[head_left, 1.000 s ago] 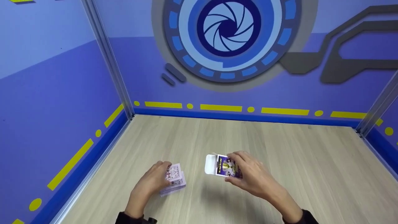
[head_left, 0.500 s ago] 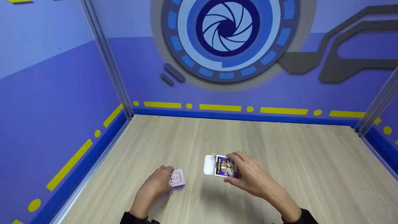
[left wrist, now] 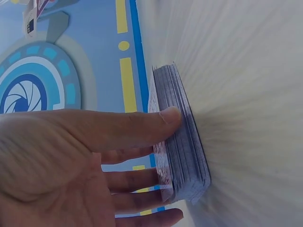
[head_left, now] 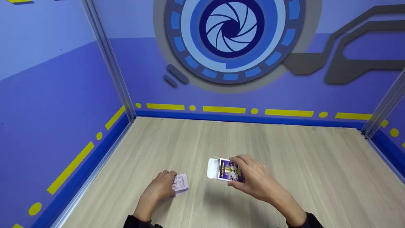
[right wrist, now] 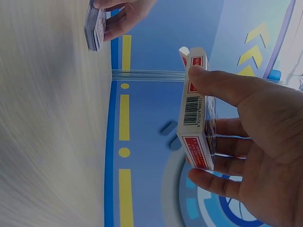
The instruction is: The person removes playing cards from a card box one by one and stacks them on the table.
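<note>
My left hand (head_left: 159, 187) grips a deck of playing cards (head_left: 180, 183), its patterned back facing up. In the left wrist view the thumb presses on one long edge of the deck (left wrist: 176, 127) and the fingers reach round the far side. The stack is nearly square, and its underside is close to or on the wooden table. Held above the table by my right hand (head_left: 258, 175) is a purple and white card box (head_left: 229, 170). Its white end flap stands open toward the left. A barcode shows on the box's side (right wrist: 191, 111) in the right wrist view.
The pale wooden table (head_left: 284, 152) spreads round both hands. Behind it rises a blue and purple printed wall (head_left: 139, 72), with another wall (head_left: 57, 110) at the left. Metal corner posts (head_left: 109, 60) join the panels.
My left hand has come slightly down and to the right with the cards. The deck, uneven and stepped before, now lies in one neater stack. The right hand with the box stays almost still.
</note>
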`<state>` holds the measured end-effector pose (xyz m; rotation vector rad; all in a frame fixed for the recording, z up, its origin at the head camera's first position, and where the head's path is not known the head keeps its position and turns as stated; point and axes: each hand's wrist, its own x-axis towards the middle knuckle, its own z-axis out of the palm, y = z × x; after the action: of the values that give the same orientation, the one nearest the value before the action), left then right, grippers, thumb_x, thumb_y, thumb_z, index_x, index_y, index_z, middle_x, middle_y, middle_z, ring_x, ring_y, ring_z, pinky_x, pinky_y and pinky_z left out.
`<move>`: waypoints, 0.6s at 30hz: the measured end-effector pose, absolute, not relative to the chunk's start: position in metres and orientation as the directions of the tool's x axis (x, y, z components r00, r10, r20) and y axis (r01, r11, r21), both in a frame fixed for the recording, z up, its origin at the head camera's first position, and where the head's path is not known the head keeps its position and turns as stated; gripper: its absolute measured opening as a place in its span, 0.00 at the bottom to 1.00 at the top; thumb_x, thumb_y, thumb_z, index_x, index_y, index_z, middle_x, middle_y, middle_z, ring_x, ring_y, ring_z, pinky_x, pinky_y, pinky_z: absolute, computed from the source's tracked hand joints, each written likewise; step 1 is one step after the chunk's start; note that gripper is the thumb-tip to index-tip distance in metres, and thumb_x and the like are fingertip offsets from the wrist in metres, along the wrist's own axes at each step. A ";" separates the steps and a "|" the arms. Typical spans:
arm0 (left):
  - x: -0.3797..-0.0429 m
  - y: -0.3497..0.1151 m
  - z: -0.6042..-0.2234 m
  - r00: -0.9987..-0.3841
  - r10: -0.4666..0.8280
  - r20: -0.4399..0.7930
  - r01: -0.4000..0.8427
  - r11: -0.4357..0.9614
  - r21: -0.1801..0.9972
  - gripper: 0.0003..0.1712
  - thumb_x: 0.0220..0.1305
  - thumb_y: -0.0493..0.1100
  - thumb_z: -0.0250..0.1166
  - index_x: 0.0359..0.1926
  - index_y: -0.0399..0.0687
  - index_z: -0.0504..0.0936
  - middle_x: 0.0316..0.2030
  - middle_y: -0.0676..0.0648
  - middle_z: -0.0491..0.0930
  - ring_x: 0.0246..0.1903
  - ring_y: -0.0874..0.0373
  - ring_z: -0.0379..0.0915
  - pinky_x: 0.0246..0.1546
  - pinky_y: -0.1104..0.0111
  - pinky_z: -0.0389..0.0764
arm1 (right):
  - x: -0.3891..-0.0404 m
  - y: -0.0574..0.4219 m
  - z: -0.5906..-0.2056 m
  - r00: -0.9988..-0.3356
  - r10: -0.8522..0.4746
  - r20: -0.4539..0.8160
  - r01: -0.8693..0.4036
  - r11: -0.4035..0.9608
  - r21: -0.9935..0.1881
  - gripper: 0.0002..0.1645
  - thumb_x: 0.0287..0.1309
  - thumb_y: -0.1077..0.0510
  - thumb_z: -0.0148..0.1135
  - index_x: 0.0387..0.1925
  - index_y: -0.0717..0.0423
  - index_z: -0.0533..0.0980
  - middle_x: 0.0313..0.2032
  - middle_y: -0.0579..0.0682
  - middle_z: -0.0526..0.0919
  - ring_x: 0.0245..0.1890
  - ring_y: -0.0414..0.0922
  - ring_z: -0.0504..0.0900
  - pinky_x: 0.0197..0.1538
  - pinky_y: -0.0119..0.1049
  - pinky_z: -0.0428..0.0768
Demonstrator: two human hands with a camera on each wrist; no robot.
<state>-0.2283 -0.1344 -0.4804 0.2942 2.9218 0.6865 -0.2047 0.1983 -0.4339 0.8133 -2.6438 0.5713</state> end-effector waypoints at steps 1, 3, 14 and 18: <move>-0.228 -0.134 -0.481 -0.973 0.217 -0.076 0.161 0.879 0.449 0.38 0.42 0.27 0.79 0.59 0.34 0.79 0.44 0.41 0.78 0.45 0.47 0.73 0.55 0.48 0.77 | -0.205 0.198 -0.434 -0.788 -0.462 0.406 -0.589 0.759 -0.279 0.41 0.50 0.42 0.81 0.62 0.53 0.77 0.54 0.50 0.81 0.49 0.46 0.81 0.46 0.46 0.82; -0.229 -0.135 -0.481 -0.974 0.216 -0.074 0.161 0.880 0.446 0.37 0.43 0.27 0.78 0.59 0.33 0.79 0.44 0.41 0.78 0.45 0.47 0.72 0.54 0.48 0.78 | -0.205 0.198 -0.434 -0.788 -0.464 0.405 -0.589 0.759 -0.277 0.40 0.50 0.42 0.81 0.62 0.53 0.77 0.54 0.50 0.81 0.50 0.46 0.81 0.46 0.47 0.83; -0.226 -0.133 -0.484 -0.971 0.229 -0.066 0.177 0.877 0.446 0.37 0.44 0.29 0.80 0.59 0.33 0.78 0.46 0.41 0.76 0.45 0.48 0.70 0.53 0.50 0.78 | -0.205 0.199 -0.434 -0.784 -0.471 0.404 -0.598 0.748 -0.288 0.40 0.52 0.44 0.81 0.63 0.54 0.76 0.55 0.52 0.80 0.51 0.47 0.80 0.46 0.47 0.82; -0.227 -0.134 -0.484 -0.971 0.226 -0.079 0.170 0.883 0.438 0.42 0.44 0.34 0.83 0.62 0.34 0.77 0.49 0.39 0.77 0.48 0.45 0.72 0.56 0.46 0.76 | -0.205 0.199 -0.435 -0.777 -0.476 0.411 -0.607 0.740 -0.291 0.40 0.52 0.44 0.81 0.63 0.54 0.76 0.55 0.51 0.80 0.51 0.46 0.80 0.46 0.47 0.83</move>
<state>-0.2270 -0.1340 -0.4838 0.3091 2.9238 0.6628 -0.2052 0.1992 -0.4348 0.8427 -2.6313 0.5967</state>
